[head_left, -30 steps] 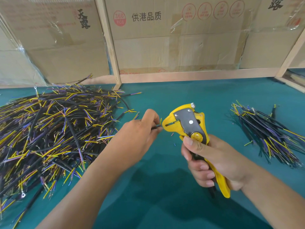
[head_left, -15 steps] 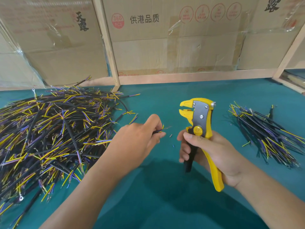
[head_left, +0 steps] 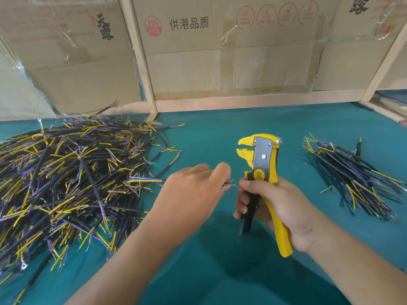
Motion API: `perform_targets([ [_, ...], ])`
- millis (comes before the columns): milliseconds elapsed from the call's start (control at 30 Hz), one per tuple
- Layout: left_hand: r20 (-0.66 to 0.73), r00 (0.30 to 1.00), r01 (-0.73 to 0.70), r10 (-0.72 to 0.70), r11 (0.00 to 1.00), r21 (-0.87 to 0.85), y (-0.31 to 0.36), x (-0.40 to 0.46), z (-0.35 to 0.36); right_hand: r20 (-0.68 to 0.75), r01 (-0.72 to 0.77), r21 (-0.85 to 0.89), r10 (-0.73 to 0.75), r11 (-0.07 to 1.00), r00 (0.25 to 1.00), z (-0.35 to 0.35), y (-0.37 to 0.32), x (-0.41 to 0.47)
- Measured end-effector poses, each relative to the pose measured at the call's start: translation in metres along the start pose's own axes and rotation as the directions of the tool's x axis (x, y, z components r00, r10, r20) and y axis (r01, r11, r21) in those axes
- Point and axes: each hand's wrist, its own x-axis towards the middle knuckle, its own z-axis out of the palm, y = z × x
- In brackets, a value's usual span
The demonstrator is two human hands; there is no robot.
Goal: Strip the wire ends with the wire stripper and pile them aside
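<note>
Centrally, on the teal table (head_left: 220, 133): right hand (head_left: 277, 208) gripping the yellow wire stripper (head_left: 262, 170) upright, its toothed head parted. Left hand (head_left: 193, 192) pinching a short wire (head_left: 230, 184), bared end just beside the right thumb. Large wire heap (head_left: 66, 179) at left; smaller pile (head_left: 356, 179) at right. Cardboard boxes (head_left: 220, 51) behind.
</note>
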Motion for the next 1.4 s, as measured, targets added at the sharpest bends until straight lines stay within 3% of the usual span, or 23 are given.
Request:
perform_targets([
  [533,-0.024,0.993,0.113,-0.116,0.988,-0.1,-0.018,0.0,-0.005,-0.016,0.067,-0.091,-0.069,0.994,0.998,-0.001,-0.002,0.002],
  [900,0.186,0.98,0.106,-0.068,0.974,-0.199,-0.008,-0.001,0.001,0.001,0.063,0.001,-0.063,0.998,0.998,-0.001,-0.002,0.0],
  [1133,0.273,0.958,0.142,-0.089,0.973,-0.183,-0.007,-0.003,-0.001,0.019,0.138,-0.207,-0.137,0.969,0.99,-0.004,0.001,-0.001],
  [1400,0.362,0.931,0.127,-0.055,0.976,-0.178,-0.006,-0.001,-0.003,-0.032,0.176,-0.252,-0.19,0.952,0.981,-0.005,0.0,0.0],
])
